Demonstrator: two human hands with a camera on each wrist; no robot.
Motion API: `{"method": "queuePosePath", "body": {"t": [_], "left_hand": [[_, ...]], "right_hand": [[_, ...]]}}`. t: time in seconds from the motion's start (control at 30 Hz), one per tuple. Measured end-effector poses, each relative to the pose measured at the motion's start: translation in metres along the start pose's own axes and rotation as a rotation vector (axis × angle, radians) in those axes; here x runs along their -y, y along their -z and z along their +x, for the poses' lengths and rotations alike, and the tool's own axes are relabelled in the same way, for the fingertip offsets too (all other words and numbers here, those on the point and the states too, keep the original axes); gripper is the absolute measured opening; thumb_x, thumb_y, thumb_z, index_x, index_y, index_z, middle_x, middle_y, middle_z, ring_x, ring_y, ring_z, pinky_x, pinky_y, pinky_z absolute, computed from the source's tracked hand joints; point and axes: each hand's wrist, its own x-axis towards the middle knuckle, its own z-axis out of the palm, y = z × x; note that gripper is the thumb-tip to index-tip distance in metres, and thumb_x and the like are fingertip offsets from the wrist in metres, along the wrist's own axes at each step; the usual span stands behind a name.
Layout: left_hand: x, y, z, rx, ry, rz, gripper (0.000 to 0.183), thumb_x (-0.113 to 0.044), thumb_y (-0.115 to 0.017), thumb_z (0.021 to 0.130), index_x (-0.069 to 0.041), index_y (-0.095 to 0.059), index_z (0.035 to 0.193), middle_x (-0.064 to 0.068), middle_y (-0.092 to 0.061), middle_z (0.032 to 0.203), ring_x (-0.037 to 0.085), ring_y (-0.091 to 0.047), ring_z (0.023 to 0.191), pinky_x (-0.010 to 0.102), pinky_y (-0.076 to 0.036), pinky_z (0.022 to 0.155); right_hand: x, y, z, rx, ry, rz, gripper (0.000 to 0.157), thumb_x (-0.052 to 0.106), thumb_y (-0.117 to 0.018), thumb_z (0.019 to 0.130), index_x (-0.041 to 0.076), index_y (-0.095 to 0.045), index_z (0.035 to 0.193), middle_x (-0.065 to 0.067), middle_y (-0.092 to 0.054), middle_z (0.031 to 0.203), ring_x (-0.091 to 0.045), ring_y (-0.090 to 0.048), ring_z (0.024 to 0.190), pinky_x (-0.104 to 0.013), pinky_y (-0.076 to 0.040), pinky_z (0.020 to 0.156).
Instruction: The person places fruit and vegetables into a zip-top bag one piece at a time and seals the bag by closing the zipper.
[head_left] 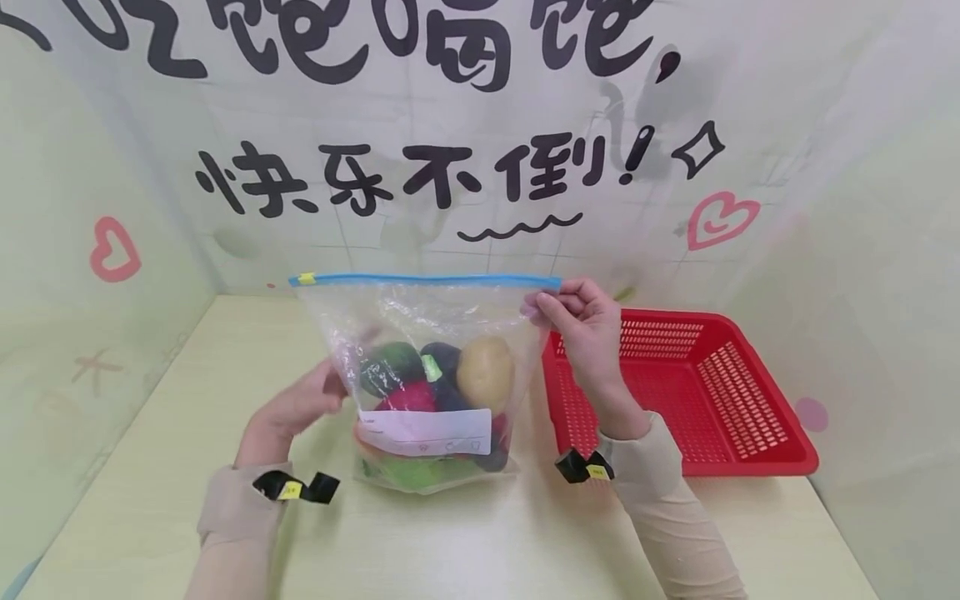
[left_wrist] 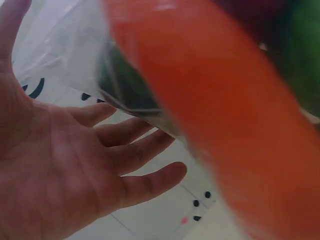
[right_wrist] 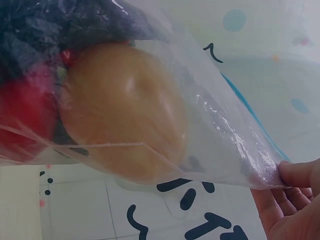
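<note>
A clear zip bag (head_left: 420, 317) with a blue top strip and a yellow slider at its left end stands upright on the table. Through the plastic show a brown potato-like item (head_left: 485, 372), a dark green item (head_left: 392, 367), a red one (head_left: 408, 397) and a light green one (head_left: 408, 472); a blurred orange item (left_wrist: 200, 100) fills much of the left wrist view. My right hand (head_left: 588, 329) pinches the bag's upper right corner. Beside the bag's left side, my left hand (head_left: 300, 402) has its fingers extended, their tips at or behind the plastic.
A red perforated basket (head_left: 780, 417) stands on the table to the right, partly behind my right forearm. The pale wooden table (head_left: 187, 483) meets a printed wall (head_left: 390, 242) at the back, with side walls left and right.
</note>
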Motion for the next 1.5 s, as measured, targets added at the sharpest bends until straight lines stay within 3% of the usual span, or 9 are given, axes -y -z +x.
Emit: {"method": "queuePosePath", "body": {"t": [0.1,0.27,0.4,0.57,0.77,1.0,1.13,1.33,1.5], "left_hand": [[0.016,-0.008,-0.009,0.064,-0.002,-0.045,0.106,-0.038,-0.074,0.078,-0.013,-0.001,0.151,0.001,-0.021,0.152,0.012,-0.028,0.133,0.024,-0.028,0.105],[0.025,-0.023,-0.011,0.009,0.026,-0.049,0.119,-0.011,-0.081,0.071,-0.016,0.007,0.15,-0.003,-0.029,0.146,0.01,-0.035,0.128,0.023,-0.029,0.103],[0.03,-0.031,-0.01,-0.037,0.022,-0.089,0.105,-0.002,-0.078,0.071,-0.014,-0.01,0.15,-0.004,-0.048,0.13,0.011,-0.052,0.111,0.023,-0.044,0.093],[0.034,-0.033,-0.012,-0.082,-0.006,-0.098,0.078,0.001,-0.077,0.072,-0.017,-0.035,0.136,-0.003,-0.058,0.116,0.01,-0.057,0.101,0.022,-0.05,0.085],[0.036,-0.033,-0.016,-0.134,-0.002,-0.065,0.081,0.0,-0.076,0.072,-0.014,-0.033,0.138,-0.005,-0.057,0.116,0.01,-0.056,0.102,0.021,-0.048,0.087],[0.036,-0.037,-0.019,-0.183,0.013,-0.042,0.072,-0.004,-0.076,0.073,-0.013,-0.038,0.133,-0.007,-0.061,0.111,0.009,-0.057,0.099,0.02,-0.046,0.087],[0.029,-0.044,-0.019,-0.203,0.144,-0.039,0.077,-0.011,-0.072,0.079,0.004,-0.026,0.138,-0.004,-0.061,0.109,0.009,-0.055,0.101,0.02,-0.043,0.09],[0.019,-0.059,-0.028,-0.111,0.411,-0.079,0.073,-0.023,-0.057,0.091,0.015,-0.016,0.139,0.009,-0.058,0.117,0.011,-0.055,0.103,0.026,-0.045,0.089],[0.025,-0.073,-0.034,-0.065,0.56,-0.177,0.071,-0.028,-0.049,0.096,0.012,-0.012,0.141,0.016,-0.057,0.118,0.018,-0.059,0.098,0.035,-0.051,0.082]], "right_hand": [[-0.001,-0.001,0.001,-0.003,-0.003,-0.006,0.019,0.0,-0.061,0.088,-0.013,-0.054,0.101,0.002,-0.071,0.087,-0.015,-0.069,0.082,-0.03,-0.054,0.079],[-0.003,-0.001,0.003,-0.015,0.001,0.0,0.02,0.003,-0.063,0.088,-0.009,-0.056,0.101,0.001,-0.071,0.089,-0.017,-0.069,0.085,-0.031,-0.053,0.081],[-0.008,0.001,0.0,0.023,-0.033,-0.014,0.023,0.006,-0.062,0.089,-0.006,-0.055,0.107,-0.002,-0.07,0.095,-0.019,-0.067,0.091,-0.031,-0.052,0.084],[-0.018,0.002,-0.02,0.214,-0.194,-0.16,0.046,0.007,-0.063,0.088,0.003,-0.045,0.13,-0.012,-0.056,0.125,-0.024,-0.053,0.116,-0.037,-0.048,0.092],[-0.047,0.0,-0.058,0.48,-0.374,-0.251,0.088,0.015,-0.076,0.078,0.015,-0.022,0.147,-0.013,-0.038,0.143,-0.031,-0.036,0.13,-0.058,-0.035,0.1],[-0.078,-0.009,-0.077,0.655,-0.323,-0.042,0.066,0.017,-0.07,0.084,-0.001,-0.031,0.135,-0.024,-0.054,0.118,-0.026,-0.056,0.108,-0.038,-0.047,0.092],[-0.08,-0.01,-0.082,0.592,-0.378,-0.061,0.058,0.029,-0.062,0.09,-0.007,-0.038,0.129,-0.024,-0.058,0.113,-0.012,-0.059,0.097,-0.026,-0.047,0.085],[-0.071,-0.002,-0.096,0.547,-0.769,-0.194,0.063,0.048,-0.049,0.091,-0.006,-0.051,0.123,-0.014,-0.063,0.101,-0.014,-0.056,0.083,-0.027,-0.047,0.062],[-0.074,0.008,-0.113,0.538,-0.913,-0.174,0.065,0.051,-0.041,0.092,0.0,-0.047,0.132,-0.01,-0.059,0.105,-0.018,-0.054,0.089,-0.027,-0.044,0.061]]}}
